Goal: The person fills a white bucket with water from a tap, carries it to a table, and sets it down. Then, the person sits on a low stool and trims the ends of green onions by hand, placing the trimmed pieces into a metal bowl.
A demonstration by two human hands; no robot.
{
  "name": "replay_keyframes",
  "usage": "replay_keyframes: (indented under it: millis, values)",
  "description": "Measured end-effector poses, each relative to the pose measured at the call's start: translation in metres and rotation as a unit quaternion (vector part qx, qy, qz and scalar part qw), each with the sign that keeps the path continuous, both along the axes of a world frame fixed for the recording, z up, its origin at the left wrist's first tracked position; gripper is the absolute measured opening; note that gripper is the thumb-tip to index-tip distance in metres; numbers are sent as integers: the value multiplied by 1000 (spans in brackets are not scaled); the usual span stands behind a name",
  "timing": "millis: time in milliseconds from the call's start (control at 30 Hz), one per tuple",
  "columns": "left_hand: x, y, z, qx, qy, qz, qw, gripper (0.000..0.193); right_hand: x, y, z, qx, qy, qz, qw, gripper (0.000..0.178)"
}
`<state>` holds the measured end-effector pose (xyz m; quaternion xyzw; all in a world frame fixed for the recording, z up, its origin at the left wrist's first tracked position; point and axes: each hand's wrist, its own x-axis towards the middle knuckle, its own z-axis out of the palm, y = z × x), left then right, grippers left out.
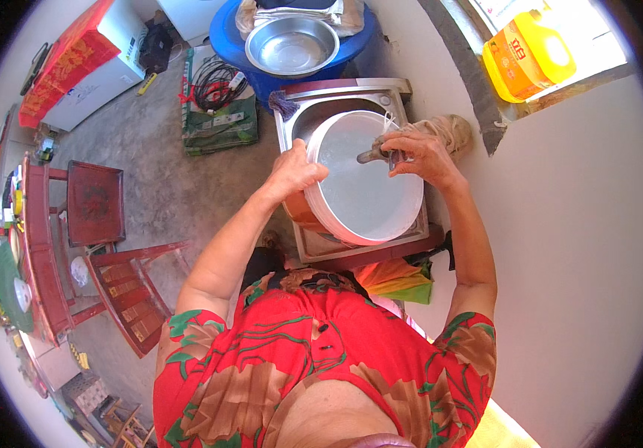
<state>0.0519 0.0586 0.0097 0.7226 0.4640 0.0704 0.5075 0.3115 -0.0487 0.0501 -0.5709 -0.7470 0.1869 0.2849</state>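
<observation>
A round white bucket (359, 237) stands tilted over a metal sink (311, 248), with pale, cloudy-looking liquid or a pale bottom visible inside. My left hand (295, 170) grips the bucket's left rim, thumb over the edge and the other fingers partly hidden outside. Over the bucket's right side, my right hand (420, 155) has its fingers closed round the handle part of a tap (371, 155). The tap's spout points left above the bucket's opening. A beige cloth (452, 134) is wrapped around the pipe behind it.
Beyond the sink stands a blue tub (226, 37) with a metal basin (292, 46) on top. A yellow jug (534, 56) sits on the windowsill at the upper right. To the left are a wooden chair (135, 299), a stool (95, 203) and coiled black cable (217, 86).
</observation>
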Motion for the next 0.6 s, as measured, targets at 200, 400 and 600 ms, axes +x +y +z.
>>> replay_keyframes:
  millis: [200, 400, 600]
  values:
    - [0, 0, 8, -19, 3, -10, 1000, 58, -16, 6, -15, 56, 14, -110, 992, 34]
    - [2, -2, 12, -15, 2, -7, 1000, 60, -42, 9, -23, 57, -29, -256, 965, 31]
    - [1, -2, 5, -4, 6, -6, 1000, 55, -44, -36, -23, 84, 202, -344, 913, 32]
